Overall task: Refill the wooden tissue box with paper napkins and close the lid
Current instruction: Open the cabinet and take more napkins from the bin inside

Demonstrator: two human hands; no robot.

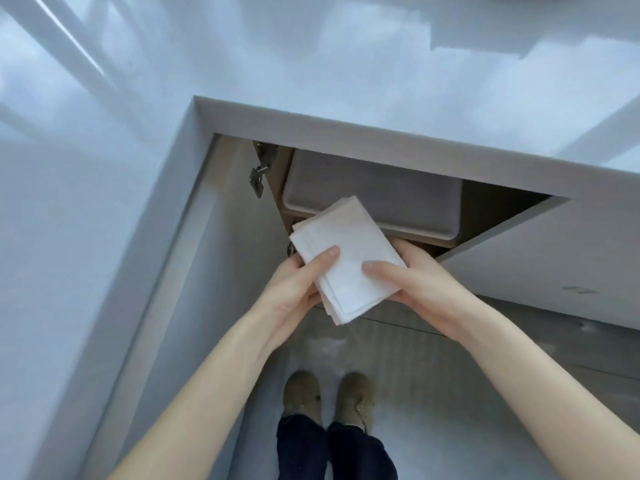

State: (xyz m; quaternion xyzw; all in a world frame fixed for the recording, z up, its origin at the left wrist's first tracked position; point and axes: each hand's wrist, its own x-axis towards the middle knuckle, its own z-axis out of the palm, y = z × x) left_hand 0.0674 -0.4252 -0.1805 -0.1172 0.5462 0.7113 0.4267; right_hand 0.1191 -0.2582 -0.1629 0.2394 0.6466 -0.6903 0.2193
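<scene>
A stack of white paper napkins is held in front of me, just below the counter's edge. My left hand grips its left side with the thumb on top. My right hand holds the right side, thumb pressed on the top napkin. The wooden tissue box is not in view.
A glossy white L-shaped counter fills the top and left. Beneath it a cupboard stands open, with a grey bin inside, a door hinge at the left and the open white door at the right. My shoes stand on the floor.
</scene>
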